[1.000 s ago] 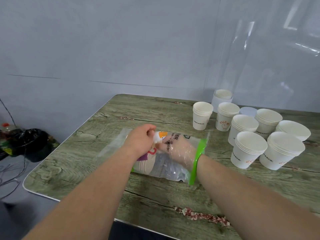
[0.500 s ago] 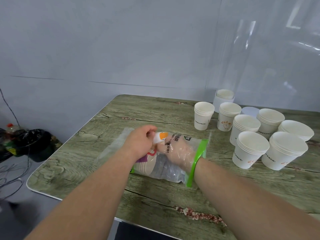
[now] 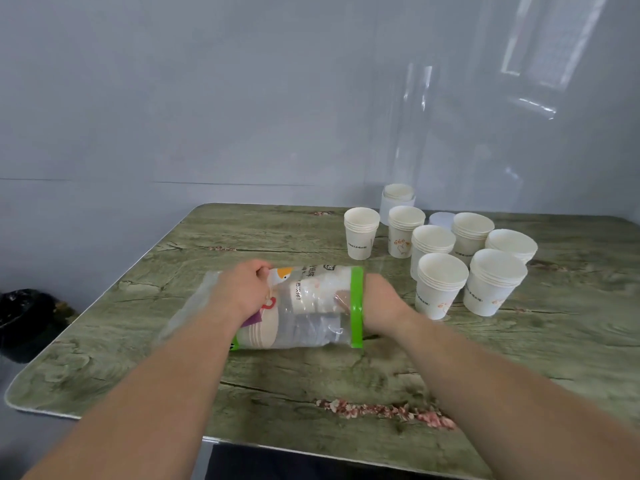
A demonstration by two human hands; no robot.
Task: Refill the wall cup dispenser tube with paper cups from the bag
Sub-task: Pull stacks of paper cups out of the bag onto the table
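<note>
Bag [image 3: 304,329] of paper cups [image 3: 258,336] lay on its side on the bench [image 3: 138,341] as I watched, my left hand [image 3: 242,289] clenched on its plastic from above, my right hand [image 3: 377,299] inside past the green mouth, its grip hidden from me, cup stacks [image 3: 441,289] standing near

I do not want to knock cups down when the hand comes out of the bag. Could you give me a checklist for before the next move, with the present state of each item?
1. The left hand grips the bag from outside: ok.
2. The bag lies on the table: ok.
3. The right hand is inside the bag's mouth: ok.
4. Its fingers hold cups: cannot tell, the plastic blurs them.
5. The cup stacks stand clear of the right arm: not ok, the nearest is close beside the wrist.
6. The tube has room: ok, cups fill only its bottom.
</note>
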